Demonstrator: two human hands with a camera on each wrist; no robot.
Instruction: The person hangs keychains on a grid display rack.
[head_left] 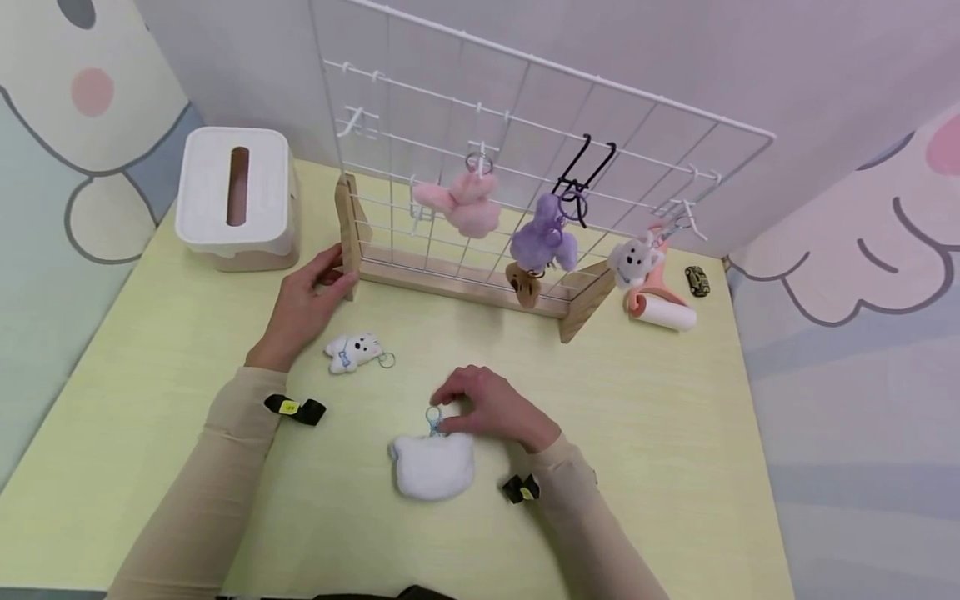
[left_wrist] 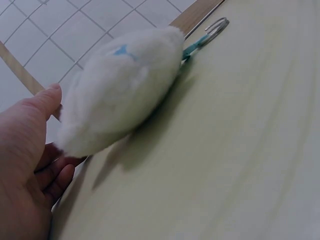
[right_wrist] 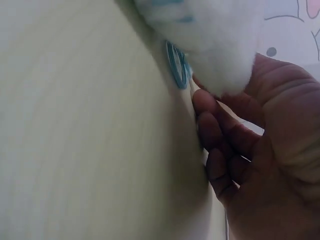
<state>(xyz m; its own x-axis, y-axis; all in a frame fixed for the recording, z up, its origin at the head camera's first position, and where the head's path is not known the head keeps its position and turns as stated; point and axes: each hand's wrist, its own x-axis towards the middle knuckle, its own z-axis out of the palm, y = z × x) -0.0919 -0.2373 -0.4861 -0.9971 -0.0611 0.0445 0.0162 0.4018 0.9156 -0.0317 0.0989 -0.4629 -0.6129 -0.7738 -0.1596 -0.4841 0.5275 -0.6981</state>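
My left hand (head_left: 303,304) holds the wooden left foot (head_left: 348,237) of a white wire grid rack, thumb on its near side. Close by lies a small white plush keychain (head_left: 354,352) with a black nose, blue bow and metal ring; it fills the left wrist view's foreground. My right hand (head_left: 491,407) is at the top of a larger white plush (head_left: 433,468) that lies flat, with two ear-like corners. Its thumb tip is right at the light-blue clasp (head_left: 435,427), the index finger bent and apart above the ring. In the right wrist view the plush hides the thumb tip.
On the wire grid (head_left: 450,108) hang a pink plush (head_left: 468,208), a purple plush (head_left: 542,233), a brown one (head_left: 525,285) and a white one (head_left: 633,260). A white tissue box (head_left: 258,187) stands left. A lint roller (head_left: 662,312) and toy car (head_left: 697,281) lie right.
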